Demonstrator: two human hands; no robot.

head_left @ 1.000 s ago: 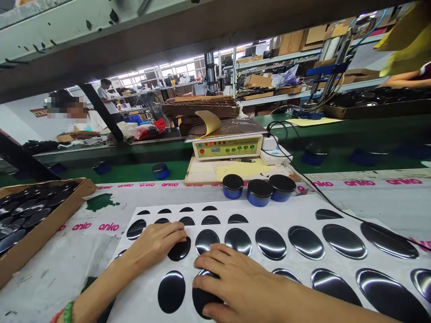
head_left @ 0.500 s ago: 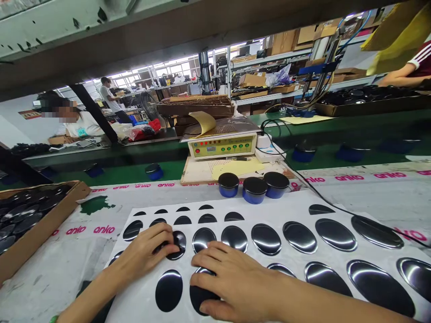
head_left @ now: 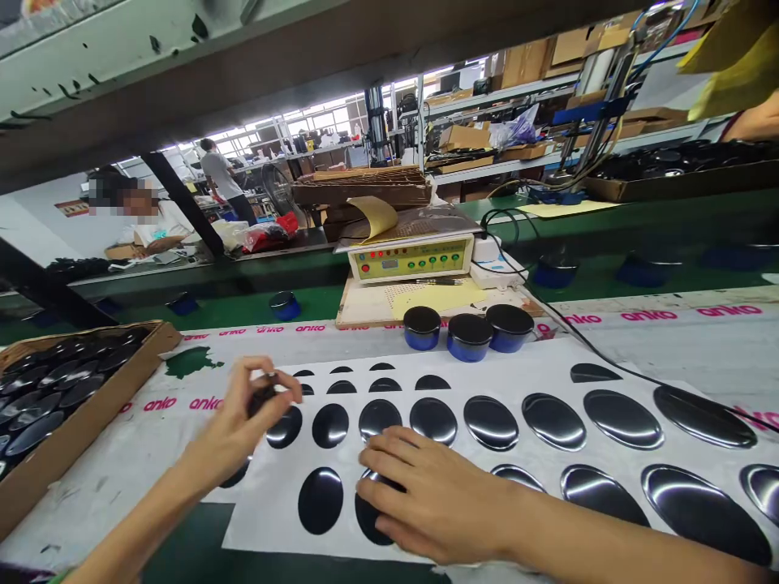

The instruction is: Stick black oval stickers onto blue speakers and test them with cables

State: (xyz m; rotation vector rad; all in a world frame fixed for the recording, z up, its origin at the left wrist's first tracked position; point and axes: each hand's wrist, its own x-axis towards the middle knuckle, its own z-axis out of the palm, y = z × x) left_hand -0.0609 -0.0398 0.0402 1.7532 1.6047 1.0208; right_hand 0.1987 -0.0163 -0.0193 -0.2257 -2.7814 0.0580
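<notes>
A white sheet [head_left: 268, 515] with rows of glossy black discs [head_left: 320, 500] lies in front of me. My right hand [head_left: 419, 495] rests on it, fingers spread, partly covering one black disc [head_left: 370, 513]. Above the sheet's left side is my left hand [head_left: 256, 410], its thumb and fingers curled round a small dark thing [head_left: 263, 394] that is too blurred and covered to name. Just right of those fingers a black disc [head_left: 285, 427] lies on the sheet. Behind the sheet stand three blue pots with black tops [head_left: 470, 334].
At the left is a cardboard box [head_left: 149, 349] full of black discs. A control box [head_left: 411, 258] with buttons stands ahead on a board, its black cable [head_left: 584, 345] running over the sheet's right side. More blue pots [head_left: 285, 306] sit on the green surface behind. A person [head_left: 161, 223] sits far left.
My left hand has lifted off the sheet and moved left and up from a disc, fingers still curled. My right hand stays on the sheet. The view has shifted slightly.
</notes>
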